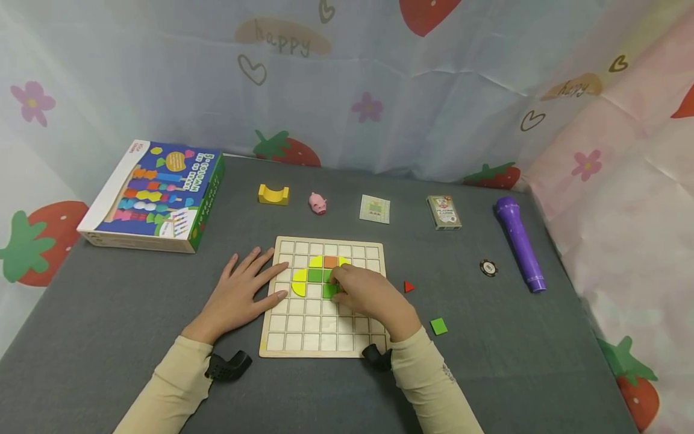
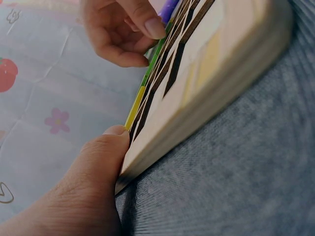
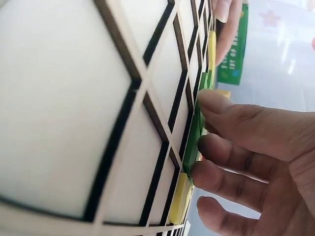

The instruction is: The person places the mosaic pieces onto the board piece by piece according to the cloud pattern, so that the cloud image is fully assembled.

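Observation:
A wooden grid board (image 1: 303, 328) lies in the middle of the grey table. Yellow (image 1: 299, 282), green (image 1: 315, 276) and orange (image 1: 331, 261) tiles form a cluster in its upper cells. My right hand (image 1: 338, 283) rests on the board with curled fingers, and thumb and fingertips pinch a green tile (image 3: 194, 132) seated in a cell. My left hand (image 1: 255, 280) lies flat with spread fingers on the table. Its fingertips reach onto the board's left edge, and the thumb (image 2: 106, 147) presses the side of the board (image 2: 206, 83). A red triangle (image 1: 409, 287) and a green square (image 1: 438, 326) lie loose to the right.
A colourful toy box (image 1: 157, 196) sits at the back left. Along the back lie a yellow arch block (image 1: 273, 194), a pink pig (image 1: 317, 203), a card (image 1: 375, 208) and a card deck (image 1: 444, 211). A poker chip (image 1: 488, 267) and a purple torch (image 1: 519, 242) lie right.

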Demonstrator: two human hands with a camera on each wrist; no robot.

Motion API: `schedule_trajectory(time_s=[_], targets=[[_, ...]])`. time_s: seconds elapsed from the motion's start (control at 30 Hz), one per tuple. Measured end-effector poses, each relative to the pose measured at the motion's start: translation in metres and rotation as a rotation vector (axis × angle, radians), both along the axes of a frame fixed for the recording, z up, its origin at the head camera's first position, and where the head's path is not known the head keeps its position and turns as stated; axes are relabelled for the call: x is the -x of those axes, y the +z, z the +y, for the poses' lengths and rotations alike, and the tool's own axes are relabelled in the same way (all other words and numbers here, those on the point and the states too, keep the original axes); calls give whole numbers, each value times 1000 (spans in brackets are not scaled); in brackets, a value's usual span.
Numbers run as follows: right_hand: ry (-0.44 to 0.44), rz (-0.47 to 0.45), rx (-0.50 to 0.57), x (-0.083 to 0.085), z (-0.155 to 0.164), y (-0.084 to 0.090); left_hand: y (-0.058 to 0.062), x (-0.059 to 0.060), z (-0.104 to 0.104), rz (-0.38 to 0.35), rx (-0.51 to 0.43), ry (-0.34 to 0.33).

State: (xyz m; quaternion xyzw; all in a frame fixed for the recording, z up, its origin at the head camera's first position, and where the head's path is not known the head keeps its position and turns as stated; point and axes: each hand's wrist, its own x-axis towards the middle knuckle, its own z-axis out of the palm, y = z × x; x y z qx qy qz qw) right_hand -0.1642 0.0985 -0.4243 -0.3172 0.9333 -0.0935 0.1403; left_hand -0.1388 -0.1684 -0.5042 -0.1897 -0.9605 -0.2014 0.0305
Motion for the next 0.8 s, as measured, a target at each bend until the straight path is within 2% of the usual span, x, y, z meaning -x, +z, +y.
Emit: schedule_trajectory(time_s=[0.27, 0.57, 0.8], targets=[[13, 33, -5, 1, -1, -2, -1, 0, 0, 14, -8, 2], [-1, 23, -31, 0, -3, -2, -1, 0, 1, 2, -7, -2], [-14, 15, -12, -1, -1, 0, -1, 0, 1, 7, 2, 2]])
